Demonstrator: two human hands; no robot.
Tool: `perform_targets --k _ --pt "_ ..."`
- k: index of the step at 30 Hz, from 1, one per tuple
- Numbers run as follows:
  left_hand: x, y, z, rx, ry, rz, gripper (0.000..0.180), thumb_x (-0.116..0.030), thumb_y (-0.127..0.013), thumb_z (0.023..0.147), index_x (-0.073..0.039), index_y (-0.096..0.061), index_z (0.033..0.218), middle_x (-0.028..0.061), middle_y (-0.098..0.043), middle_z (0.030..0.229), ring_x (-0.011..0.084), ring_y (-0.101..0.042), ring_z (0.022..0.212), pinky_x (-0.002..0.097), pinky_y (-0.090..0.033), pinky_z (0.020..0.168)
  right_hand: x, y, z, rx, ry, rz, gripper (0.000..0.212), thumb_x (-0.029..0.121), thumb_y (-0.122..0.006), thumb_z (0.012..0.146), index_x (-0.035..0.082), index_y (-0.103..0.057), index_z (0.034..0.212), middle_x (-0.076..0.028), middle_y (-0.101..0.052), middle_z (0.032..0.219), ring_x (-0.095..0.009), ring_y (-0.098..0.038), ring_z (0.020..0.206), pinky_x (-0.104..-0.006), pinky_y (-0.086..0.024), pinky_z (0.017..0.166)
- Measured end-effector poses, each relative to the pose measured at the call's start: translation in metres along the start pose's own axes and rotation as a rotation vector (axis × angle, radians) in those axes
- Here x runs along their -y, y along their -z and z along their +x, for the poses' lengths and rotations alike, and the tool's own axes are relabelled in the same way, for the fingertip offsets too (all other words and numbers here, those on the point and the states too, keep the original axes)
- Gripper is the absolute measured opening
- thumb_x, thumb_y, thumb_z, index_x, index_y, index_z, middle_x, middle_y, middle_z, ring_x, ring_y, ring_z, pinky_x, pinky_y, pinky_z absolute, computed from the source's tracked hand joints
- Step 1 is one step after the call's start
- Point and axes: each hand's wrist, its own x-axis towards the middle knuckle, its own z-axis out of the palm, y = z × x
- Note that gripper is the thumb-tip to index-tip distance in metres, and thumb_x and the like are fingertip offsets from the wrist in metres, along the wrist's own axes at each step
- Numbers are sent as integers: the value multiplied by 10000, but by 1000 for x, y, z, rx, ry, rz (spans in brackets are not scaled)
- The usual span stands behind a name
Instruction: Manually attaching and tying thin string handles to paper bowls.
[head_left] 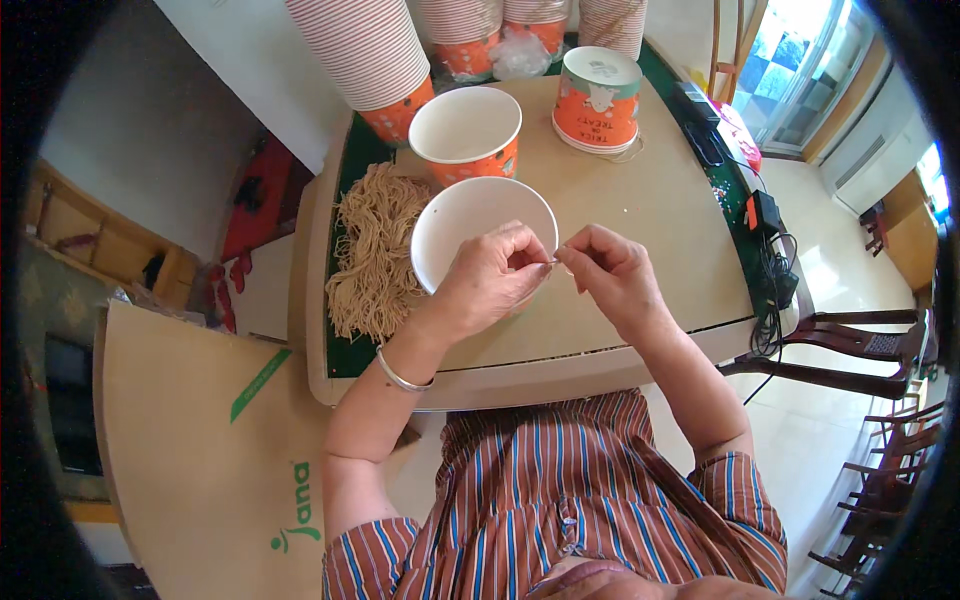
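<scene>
My left hand [485, 275] and my right hand [612, 275] meet over the front of the table, fingertips pinched closely together. Something thin and pale, apparently a piece of string, shows between them; its ends are hard to make out. Just behind my left hand stands a white-lined paper bucket [450, 225], open side up and partly covered by that hand. A second such bucket [465, 125], with an orange patterned outside, is right behind it. To the left of both lies a heap of beige strings [378, 255].
Tall stacks of nested paper buckets [355, 50] line the table's back. An upside-down orange and green bucket [598, 105] stands back right, with a loop of string at its base. Black cables and an adapter [765, 212] lie along the right edge. A large cardboard sheet [190, 400] is at left.
</scene>
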Motion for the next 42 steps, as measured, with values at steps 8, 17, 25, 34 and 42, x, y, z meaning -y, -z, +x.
perform_targets --k 8,17,25,34,42 --pt "-3 -3 -1 -66 -139 152 100 -24 -710 837 18 -622 860 85 -609 821 153 -603 690 306 -495 616 1 -3 -3 -113 178 -189 150 71 -670 905 -7 -576 818 -13 -510 659 -50 -425 623 -254 -374 532" --pt "0 -3 1 -87 -142 149 131 -77 -702 871 5 -684 972 75 -630 874 163 -630 780 296 -515 701 5 -1 1 -40 106 -182 102 80 -664 922 -9 -628 888 -39 -600 720 -58 -510 676 -248 -445 596" --pt "-4 3 7 158 196 -252 182 -99 -657 941 0 -684 1092 1 -678 1005 76 -631 918 237 -515 830 6 0 2 -37 149 -182 101 86 -657 931 -3 -609 944 -59 -645 782 -79 -569 714 -263 -495 648" --pt "4 1 10 135 111 -367 139 -91 -663 920 -13 -696 1031 -9 -665 897 54 -593 806 224 -504 721 13 -1 4 -15 156 -121 109 72 -629 945 13 -594 1029 -31 -583 764 -79 -533 704 -249 -466 641" --pt "10 -4 8 87 -127 -106 109 -67 -702 862 -45 -682 967 22 -654 888 109 -622 855 265 -508 771 31 2 5 23 233 -159 196 -11 -546 932 41 -567 1120 2 -476 721 -68 -471 676 -238 -428 620"
